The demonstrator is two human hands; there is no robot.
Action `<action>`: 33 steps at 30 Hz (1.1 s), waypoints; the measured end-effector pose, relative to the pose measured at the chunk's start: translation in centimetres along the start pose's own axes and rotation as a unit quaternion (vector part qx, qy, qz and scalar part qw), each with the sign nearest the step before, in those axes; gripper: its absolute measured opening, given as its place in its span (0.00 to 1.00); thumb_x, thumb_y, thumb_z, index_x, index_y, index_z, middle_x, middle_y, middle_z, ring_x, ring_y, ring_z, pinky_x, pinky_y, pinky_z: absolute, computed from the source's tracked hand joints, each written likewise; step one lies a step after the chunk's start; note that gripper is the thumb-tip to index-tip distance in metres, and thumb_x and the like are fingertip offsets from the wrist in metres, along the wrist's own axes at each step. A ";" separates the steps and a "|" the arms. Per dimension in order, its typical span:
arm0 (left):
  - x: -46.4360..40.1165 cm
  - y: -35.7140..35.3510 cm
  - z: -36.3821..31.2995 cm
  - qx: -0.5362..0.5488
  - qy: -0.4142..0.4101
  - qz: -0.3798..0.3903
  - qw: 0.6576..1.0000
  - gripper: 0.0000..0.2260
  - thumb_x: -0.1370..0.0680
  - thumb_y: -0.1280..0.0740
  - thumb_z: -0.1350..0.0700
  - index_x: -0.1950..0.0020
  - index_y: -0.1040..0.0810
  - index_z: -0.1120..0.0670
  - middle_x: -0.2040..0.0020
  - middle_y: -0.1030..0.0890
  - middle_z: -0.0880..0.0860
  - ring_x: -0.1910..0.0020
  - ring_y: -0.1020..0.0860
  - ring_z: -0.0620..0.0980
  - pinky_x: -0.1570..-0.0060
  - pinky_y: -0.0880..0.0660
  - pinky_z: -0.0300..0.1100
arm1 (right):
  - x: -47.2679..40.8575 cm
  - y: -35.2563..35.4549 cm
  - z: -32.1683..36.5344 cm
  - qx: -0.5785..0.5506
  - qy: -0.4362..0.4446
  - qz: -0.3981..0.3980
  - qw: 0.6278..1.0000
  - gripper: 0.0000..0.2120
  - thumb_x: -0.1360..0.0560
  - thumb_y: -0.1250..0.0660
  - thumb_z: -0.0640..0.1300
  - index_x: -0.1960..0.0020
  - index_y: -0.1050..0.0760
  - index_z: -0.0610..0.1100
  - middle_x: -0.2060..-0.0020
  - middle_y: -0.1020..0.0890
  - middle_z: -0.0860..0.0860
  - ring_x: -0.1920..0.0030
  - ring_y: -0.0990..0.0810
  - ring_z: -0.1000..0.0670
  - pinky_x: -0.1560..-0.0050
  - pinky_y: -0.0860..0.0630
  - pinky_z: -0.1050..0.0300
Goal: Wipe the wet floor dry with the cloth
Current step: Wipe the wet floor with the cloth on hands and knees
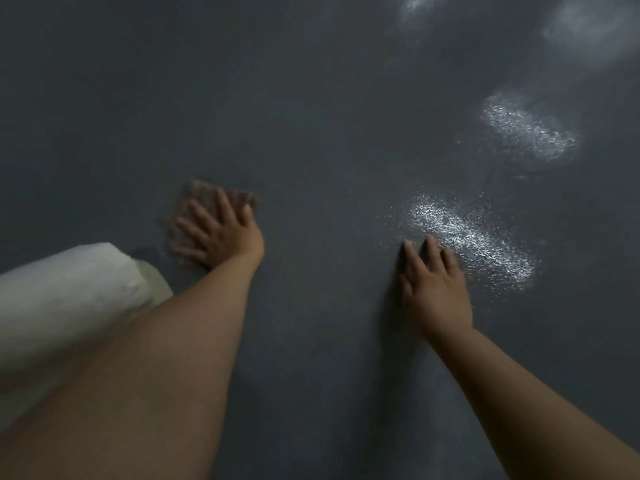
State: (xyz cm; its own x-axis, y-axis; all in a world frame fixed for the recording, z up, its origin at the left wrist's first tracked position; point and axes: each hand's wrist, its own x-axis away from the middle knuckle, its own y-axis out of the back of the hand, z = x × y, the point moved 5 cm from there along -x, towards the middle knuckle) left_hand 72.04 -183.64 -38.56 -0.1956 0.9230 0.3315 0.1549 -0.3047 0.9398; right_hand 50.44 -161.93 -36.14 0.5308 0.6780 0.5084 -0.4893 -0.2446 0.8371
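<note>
Left grip (216,233) presses flat, fingers spread, on the blurred cloth (207,199); right grip (436,282) rests flat on the floor (311,133).

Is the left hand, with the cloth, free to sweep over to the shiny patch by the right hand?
Probably yes: bare floor lies between the cloth under the left hand and the patch; only the right hand borders it.
</note>
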 end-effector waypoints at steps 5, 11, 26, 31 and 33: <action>6.0 -1.3 0.9 0.005 0.046 0.016 0.999 0.25 0.19 0.51 0.41 0.23 0.52 0.41 0.22 0.60 0.54 0.25 0.62 0.61 0.34 0.63 0.70 | 0.0 0.4 0.0 -0.014 0.000 0.000 1.000 0.25 0.19 0.48 0.50 0.23 0.50 0.57 0.23 0.54 0.51 0.24 0.56 0.44 0.26 0.51 0.46; 23.9 -8.7 -4.4 -0.127 -0.407 0.083 0.901 0.27 0.24 0.51 0.39 0.27 0.35 0.45 0.26 0.36 0.57 0.28 0.41 0.65 0.35 0.57 0.70 | -0.1 1.1 -0.4 -0.048 0.005 -0.003 0.999 0.27 0.21 0.46 0.44 0.24 0.46 0.57 0.23 0.51 0.53 0.24 0.53 0.46 0.27 0.44 0.47; 4.1 -1.0 4.6 -0.039 -0.076 0.004 0.996 0.25 0.19 0.50 0.42 0.23 0.52 0.43 0.22 0.58 0.55 0.25 0.61 0.62 0.31 0.60 0.68 | 0.7 0.3 -1.5 -0.009 0.046 -0.052 0.998 0.26 0.22 0.43 0.43 0.25 0.41 0.50 0.24 0.45 0.48 0.25 0.46 0.44 0.28 0.43 0.49; 12.3 -3.5 3.3 -0.014 -0.055 0.022 0.998 0.26 0.19 0.49 0.42 0.23 0.52 0.43 0.22 0.59 0.57 0.25 0.61 0.64 0.32 0.61 0.67 | 3.5 -1.1 -2.2 -0.004 0.025 -0.050 0.998 0.26 0.22 0.43 0.44 0.25 0.42 0.50 0.24 0.45 0.47 0.25 0.47 0.42 0.26 0.46 0.49; 18.0 -5.7 1.3 -0.067 -0.182 0.064 0.979 0.26 0.19 0.51 0.41 0.23 0.55 0.42 0.23 0.62 0.57 0.26 0.63 0.64 0.32 0.61 0.67 | 5.0 -1.6 -2.5 -0.005 0.010 -0.036 0.999 0.26 0.22 0.43 0.45 0.25 0.41 0.50 0.23 0.46 0.47 0.25 0.47 0.43 0.26 0.47 0.50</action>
State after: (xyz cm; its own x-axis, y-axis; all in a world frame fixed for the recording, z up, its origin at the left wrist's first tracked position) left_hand 68.90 -164.95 -38.02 0.1792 0.8904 0.4184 0.0218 -0.4288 0.9032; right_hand 52.11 -156.39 -35.41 0.5511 0.7074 0.4425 -0.4564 -0.1883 0.8696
